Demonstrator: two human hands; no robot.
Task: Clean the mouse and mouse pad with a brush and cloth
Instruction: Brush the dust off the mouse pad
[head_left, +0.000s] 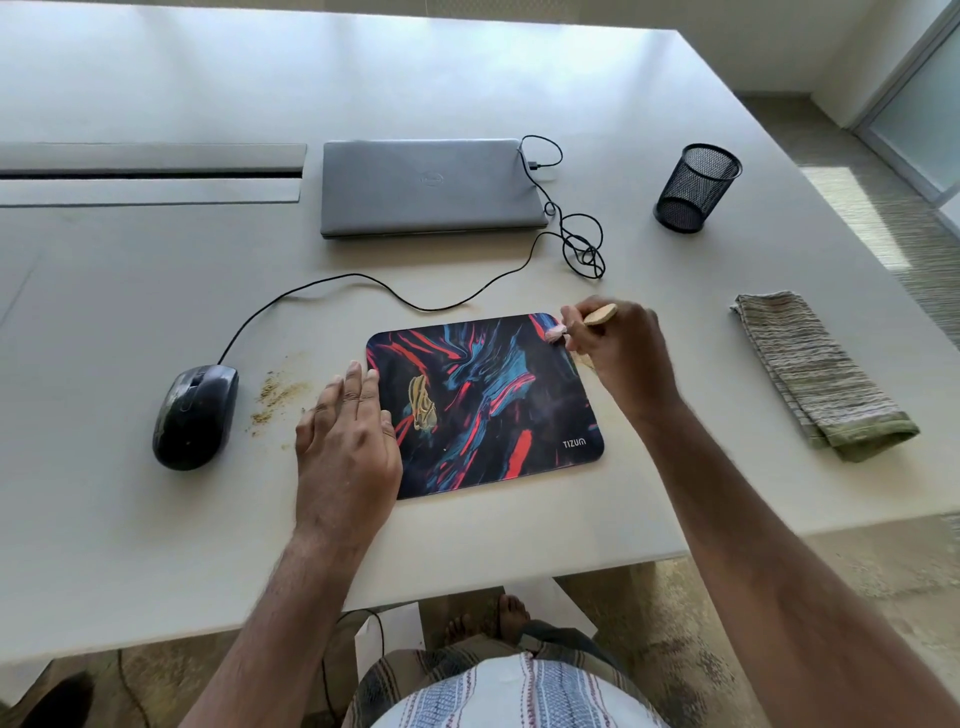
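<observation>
Left hand (347, 441) flat on the mouse pad (488, 405) so it won't slide; right hand (615, 348) has its grip pinching the brush (587, 318) at the far corner.

brush (597, 315): handle mostly buried in right hand (618, 353), bristles motion-blurred at mouse pad (493, 405) upper right corner. left hand (345, 441) hides pad's left edge. Table (156, 545) cut off at frame left. Laptop (431, 187) logo unreadable.
</observation>
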